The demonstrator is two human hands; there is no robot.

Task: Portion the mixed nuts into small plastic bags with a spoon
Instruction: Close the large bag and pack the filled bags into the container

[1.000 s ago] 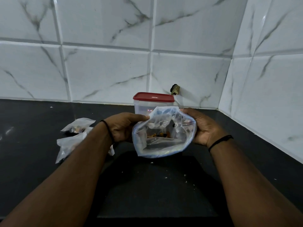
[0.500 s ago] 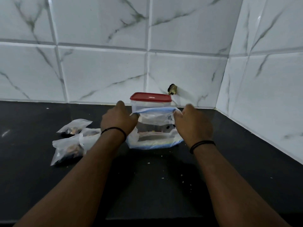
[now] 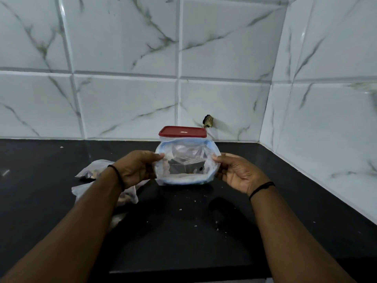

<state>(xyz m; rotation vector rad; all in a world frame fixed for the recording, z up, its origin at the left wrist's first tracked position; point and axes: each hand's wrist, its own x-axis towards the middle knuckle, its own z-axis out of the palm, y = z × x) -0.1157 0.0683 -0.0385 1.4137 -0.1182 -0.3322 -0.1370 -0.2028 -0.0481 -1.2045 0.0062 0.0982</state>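
A clear plastic bag with a blue zip rim (image 3: 186, 162) is held over the black counter, its mouth spread wide towards me. My left hand (image 3: 136, 167) pinches its left edge and my right hand (image 3: 237, 172) pinches its right edge. Inside I see mostly the dark counter through the plastic; no nuts are clearly visible. Behind the bag stands a clear container with a red lid (image 3: 182, 132), lid on. Filled small bags (image 3: 91, 170) lie to the left, partly hidden by my left forearm. No spoon is in view.
The black counter (image 3: 183, 231) carries scattered crumbs in front of me. White marble tiles form the back wall and the right wall, meeting in a corner at the right. A small brass fitting (image 3: 208, 121) sticks out of the back wall behind the container.
The bag went from open, to folded down on the counter with my hands over its top, to lifted and spread open again between both hands.
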